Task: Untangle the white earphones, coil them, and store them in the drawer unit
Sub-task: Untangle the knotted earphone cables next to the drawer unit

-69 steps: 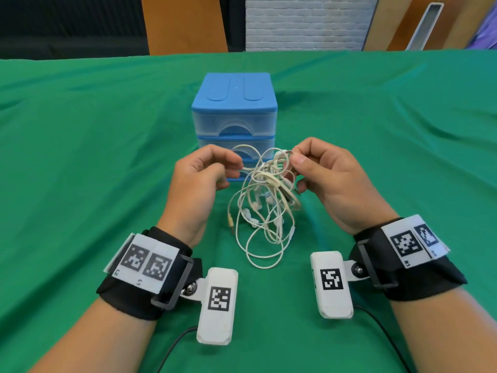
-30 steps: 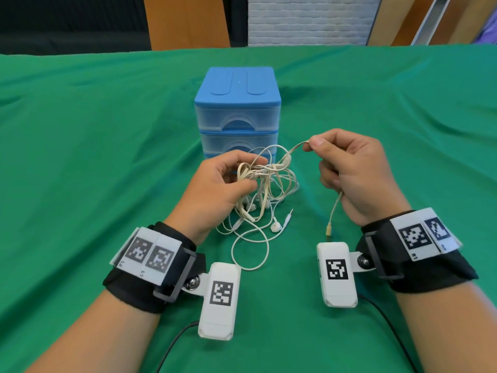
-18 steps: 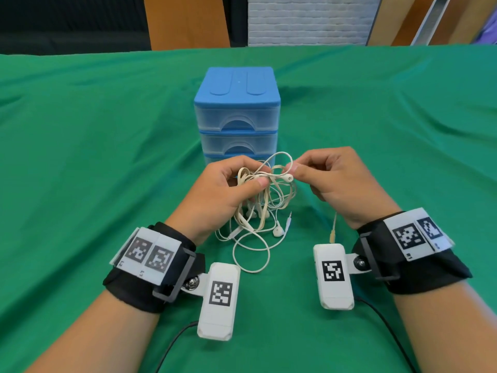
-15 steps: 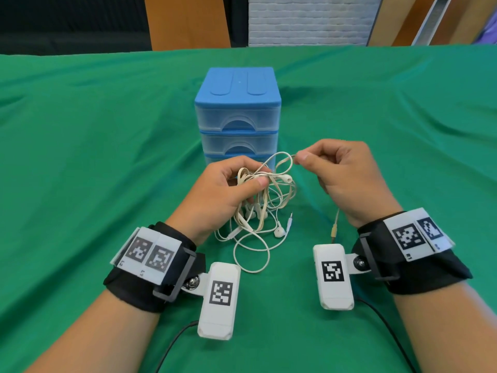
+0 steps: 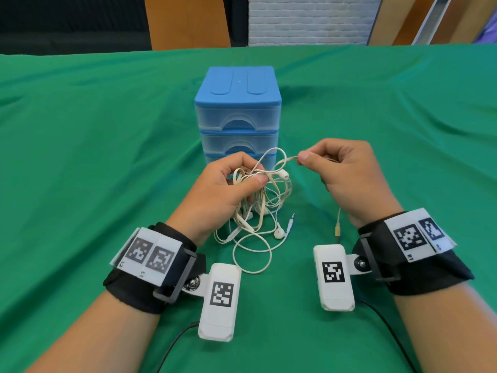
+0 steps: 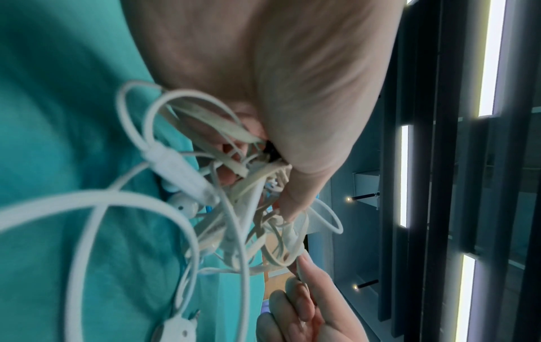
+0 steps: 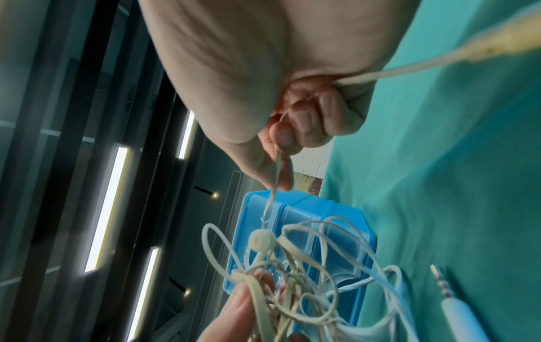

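A tangle of white and cream earphone cables (image 5: 258,205) hangs just above the green cloth in front of the blue drawer unit (image 5: 238,103). My left hand (image 5: 223,189) grips the knot of the tangle (image 6: 243,208) between thumb and fingers. My right hand (image 5: 341,170) pinches one cream cable (image 7: 272,189) near its thumb tip and holds it a little up and to the right of the knot. That cable runs through the fist and its plug end (image 5: 337,231) dangles below the right palm. Loose loops, an earbud (image 5: 279,233) and a jack plug (image 5: 291,222) lie on the cloth.
The drawer unit has three translucent drawers, all shut, and stands directly behind the hands. Green cloth (image 5: 94,157) covers the whole table, with wrinkles at the sides. Wooden panels and a white brick wall stand beyond the far edge.
My right hand came in to the knot, took a strand and has drawn it slightly up and right again. My left hand keeps its grip on the bundle in the same place.
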### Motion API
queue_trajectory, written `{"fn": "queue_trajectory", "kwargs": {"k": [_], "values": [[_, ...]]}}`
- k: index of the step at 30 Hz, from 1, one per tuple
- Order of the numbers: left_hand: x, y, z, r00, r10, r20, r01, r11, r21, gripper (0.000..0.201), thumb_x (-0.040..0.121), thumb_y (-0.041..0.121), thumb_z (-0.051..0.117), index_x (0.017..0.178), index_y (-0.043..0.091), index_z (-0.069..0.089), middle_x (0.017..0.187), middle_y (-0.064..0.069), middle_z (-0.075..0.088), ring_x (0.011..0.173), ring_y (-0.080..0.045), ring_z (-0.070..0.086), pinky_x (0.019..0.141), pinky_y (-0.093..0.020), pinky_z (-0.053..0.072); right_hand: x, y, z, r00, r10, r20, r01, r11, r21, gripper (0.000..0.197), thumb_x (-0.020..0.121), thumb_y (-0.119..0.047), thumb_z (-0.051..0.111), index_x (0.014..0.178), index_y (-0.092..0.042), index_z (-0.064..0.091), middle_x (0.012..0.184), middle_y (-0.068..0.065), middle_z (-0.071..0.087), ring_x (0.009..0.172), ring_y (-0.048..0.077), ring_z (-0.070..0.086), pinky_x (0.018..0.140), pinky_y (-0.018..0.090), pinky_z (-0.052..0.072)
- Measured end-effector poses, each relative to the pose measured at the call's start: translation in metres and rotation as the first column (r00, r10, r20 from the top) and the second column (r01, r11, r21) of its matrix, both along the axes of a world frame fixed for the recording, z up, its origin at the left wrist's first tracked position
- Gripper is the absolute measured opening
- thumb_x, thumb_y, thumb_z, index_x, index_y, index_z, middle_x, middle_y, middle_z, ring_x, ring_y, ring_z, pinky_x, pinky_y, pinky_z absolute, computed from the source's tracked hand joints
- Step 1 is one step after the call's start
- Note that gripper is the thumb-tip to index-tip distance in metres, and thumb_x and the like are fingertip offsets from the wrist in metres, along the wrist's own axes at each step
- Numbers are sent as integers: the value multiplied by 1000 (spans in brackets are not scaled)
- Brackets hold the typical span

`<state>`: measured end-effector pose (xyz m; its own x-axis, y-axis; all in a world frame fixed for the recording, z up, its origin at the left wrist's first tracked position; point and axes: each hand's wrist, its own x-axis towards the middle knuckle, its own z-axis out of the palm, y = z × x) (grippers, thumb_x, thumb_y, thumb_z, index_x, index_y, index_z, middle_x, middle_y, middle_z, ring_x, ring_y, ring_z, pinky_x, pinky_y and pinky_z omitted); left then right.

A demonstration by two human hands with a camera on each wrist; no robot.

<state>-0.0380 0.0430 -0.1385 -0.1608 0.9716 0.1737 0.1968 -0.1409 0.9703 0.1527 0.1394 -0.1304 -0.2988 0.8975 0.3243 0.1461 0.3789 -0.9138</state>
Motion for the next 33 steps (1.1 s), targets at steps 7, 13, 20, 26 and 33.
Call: {"fn": "queue_trajectory", "kwargs": {"k": [7,13,20,26,33], "values": [[1,1,1,1000,-3,27,4,999,-47,11,95,12,65,85,14,62,71,-2,61,60,-14,57,56,-24,44,-2,-4,1,995,78,70,-83,994,73,23,80,-21,74,103,-25,71,106,1,65,89,8,58,84,23,46],[3,0,1,993,-13,117,23,995,-93,11,99,12,59,89,8,61,64,3,64,53,-9,55,51,-20,45,-1,-10,12,967,254,24,-255,958,128,8,77,-17,77,84,-19,73,81,8,63,71,17,46,72,32,39],[5,-1,5,979,8,203,18,991,-129,15,99,10,58,84,7,61,62,1,64,48,-10,55,46,-19,45,-4,-7,2,963,215,164,-237,963,131,17,80,-15,81,97,-20,80,65,-14,47,63,15,36,63,28,32],[6,-3,8,977,23,211,2,993,-117,17,97,7,59,80,6,59,63,-4,64,47,-12,57,46,-20,46,-9,-16,8,954,277,114,-290,949,123,10,80,-10,77,89,-15,77,70,-8,50,66,15,37,64,24,33],[8,-3,8,984,4,178,15,994,-106,12,98,6,58,87,2,60,64,0,66,49,-11,58,47,-20,48,-11,-12,1,955,147,259,-174,981,84,10,78,-14,80,80,-24,80,67,-8,45,59,6,39,65,24,34]]}}
